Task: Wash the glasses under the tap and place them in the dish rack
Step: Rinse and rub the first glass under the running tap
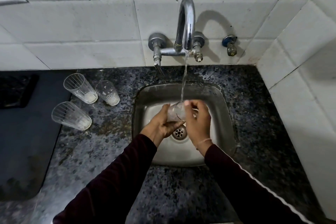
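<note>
Over the steel sink I hold a clear glass under the water running from the chrome tap. My left hand cups its lower body from the left. My right hand grips its rim side, thumb and fingers at the top. The stream lands at the glass's mouth. Three more clear glasses stand on the counter left of the sink: a tall ribbed one at the back, a shorter one beside it, and another ribbed one nearer me.
A speckled dark granite counter surrounds the sink. A dark mat or tray lies at the far left. The drain shows between my wrists. White tiled walls stand behind and to the right, with a small valve on the back wall.
</note>
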